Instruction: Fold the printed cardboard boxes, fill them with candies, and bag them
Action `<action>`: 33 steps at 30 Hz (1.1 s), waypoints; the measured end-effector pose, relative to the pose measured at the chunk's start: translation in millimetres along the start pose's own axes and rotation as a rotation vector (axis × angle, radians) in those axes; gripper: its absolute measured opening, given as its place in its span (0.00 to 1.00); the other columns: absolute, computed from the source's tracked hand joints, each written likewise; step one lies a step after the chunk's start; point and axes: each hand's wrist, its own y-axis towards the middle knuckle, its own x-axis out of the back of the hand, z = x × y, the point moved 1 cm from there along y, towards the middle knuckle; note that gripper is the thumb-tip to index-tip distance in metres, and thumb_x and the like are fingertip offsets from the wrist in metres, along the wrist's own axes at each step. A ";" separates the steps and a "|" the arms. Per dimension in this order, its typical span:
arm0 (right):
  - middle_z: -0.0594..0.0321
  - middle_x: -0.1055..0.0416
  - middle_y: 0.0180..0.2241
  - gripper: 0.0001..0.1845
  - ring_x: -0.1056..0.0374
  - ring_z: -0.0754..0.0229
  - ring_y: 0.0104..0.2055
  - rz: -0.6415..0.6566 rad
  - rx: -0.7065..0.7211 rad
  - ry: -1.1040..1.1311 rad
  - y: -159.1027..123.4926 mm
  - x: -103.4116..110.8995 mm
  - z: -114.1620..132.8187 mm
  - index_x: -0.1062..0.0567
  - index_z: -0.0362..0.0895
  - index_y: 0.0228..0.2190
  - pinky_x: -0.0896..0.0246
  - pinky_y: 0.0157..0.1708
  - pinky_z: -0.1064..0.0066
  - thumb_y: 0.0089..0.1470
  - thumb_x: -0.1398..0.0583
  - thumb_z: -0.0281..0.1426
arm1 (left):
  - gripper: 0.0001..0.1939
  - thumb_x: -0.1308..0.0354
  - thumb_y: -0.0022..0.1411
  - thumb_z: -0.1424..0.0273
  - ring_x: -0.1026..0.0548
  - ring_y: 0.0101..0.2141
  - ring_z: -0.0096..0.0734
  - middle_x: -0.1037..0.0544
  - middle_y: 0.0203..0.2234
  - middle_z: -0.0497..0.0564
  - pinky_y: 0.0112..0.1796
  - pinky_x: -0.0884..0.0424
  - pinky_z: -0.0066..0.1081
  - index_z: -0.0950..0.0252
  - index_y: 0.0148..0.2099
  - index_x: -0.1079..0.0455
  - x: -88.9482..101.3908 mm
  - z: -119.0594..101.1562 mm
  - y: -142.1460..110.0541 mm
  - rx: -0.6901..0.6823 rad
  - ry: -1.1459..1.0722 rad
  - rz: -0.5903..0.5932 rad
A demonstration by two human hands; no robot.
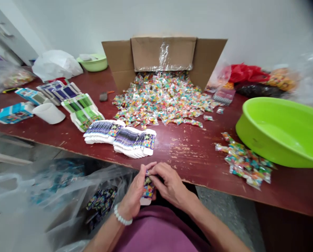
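Note:
My left hand (136, 191), with a pale bead bracelet at the wrist, is wrapped around a small dark printed candy box (147, 188). The box is held upright just off the table's front edge, its white flap showing at the bottom. At its top end, the fingers of my right hand (167, 180) pinch the box; whether they also hold something small is hidden. Just beyond my hands lie two rows of flattened purple boxes (131, 141), fanned out on the table. A large heap of wrapped candies (161, 99) spreads out of an open cardboard box (163, 54).
On the right are a green basin (272, 140) and a small candy pile (247, 161). Green flat boxes (83, 110), a white cup (49, 113) and blue boxes (14, 112) stand at left. Clear plastic bags (67, 203) with packed boxes hang below the table (198, 157).

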 end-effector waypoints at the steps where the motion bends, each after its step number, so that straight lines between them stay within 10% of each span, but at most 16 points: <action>1: 0.59 0.24 0.37 0.06 0.30 0.57 0.40 0.027 0.025 -0.032 2.2 1.2 -2.1 0.25 0.47 0.35 0.36 0.44 0.65 0.62 0.42 0.28 | 0.32 0.48 0.63 0.44 0.26 0.28 0.27 0.23 0.34 0.51 0.29 0.29 0.27 0.59 0.61 0.35 -1.1 1.4 -0.5 0.014 -0.023 0.001; 5: 0.59 0.24 0.43 0.06 0.29 0.56 0.46 0.038 0.036 -0.127 33.1 44.3 -32.2 0.24 0.47 0.38 0.36 0.49 0.64 0.63 0.41 0.33 | 0.28 0.36 0.60 0.55 0.24 0.32 0.29 0.23 0.35 0.49 0.37 0.27 0.30 0.57 0.59 0.35 -1.3 7.9 -5.4 0.119 -0.164 0.017; 8: 0.56 0.25 0.49 0.13 0.32 0.53 0.53 -0.305 -0.215 -0.480 68.9 113.3 -82.4 0.25 0.46 0.47 0.40 0.55 0.61 0.62 0.44 0.31 | 0.26 0.32 0.55 0.58 0.22 0.37 0.35 0.21 0.38 0.53 0.42 0.28 0.34 0.60 0.54 0.32 6.3 18.4 -7.9 0.230 -0.267 0.007; 14: 0.42 0.27 0.50 0.19 0.37 0.40 0.57 -0.426 -0.456 -0.602 102.1 194.3 -172.5 0.25 0.38 0.48 0.48 0.58 0.49 0.54 0.42 0.26 | 0.25 0.26 0.43 0.59 0.25 0.33 0.37 0.24 0.29 0.50 0.39 0.29 0.35 0.64 0.42 0.27 61.1 27.5 -5.6 0.322 -0.019 -0.081; 22: 0.58 0.25 0.26 0.17 0.31 0.56 0.27 -0.337 -0.577 -0.339 90.2 182.5 -178.1 0.22 0.40 0.34 0.36 0.28 0.67 0.45 0.32 0.39 | 0.25 0.28 0.43 0.61 0.29 0.33 0.32 0.23 0.32 0.46 0.34 0.35 0.28 0.61 0.44 0.26 134.9 1.5 -10.8 0.473 0.669 0.424; 27: 0.65 0.29 0.23 0.22 0.34 0.61 0.24 -0.147 -0.489 -0.080 62.9 129.8 -116.0 0.22 0.42 0.42 0.40 0.21 0.73 0.55 0.40 0.47 | 0.19 0.35 0.56 0.58 0.27 0.36 0.31 0.23 0.39 0.50 0.36 0.34 0.27 0.61 0.46 0.31 96.8 -20.0 -3.8 0.286 0.429 0.237; 33: 0.58 0.24 0.41 0.15 0.29 0.56 0.41 0.271 -0.097 -0.055 30.1 44.8 -25.1 0.23 0.49 0.49 0.34 0.43 0.64 0.62 0.43 0.31 | 0.14 0.43 0.65 0.63 0.25 0.30 0.27 0.25 0.37 0.52 0.32 0.33 0.27 0.62 0.50 0.38 49.9 -26.0 0.8 0.116 0.310 0.325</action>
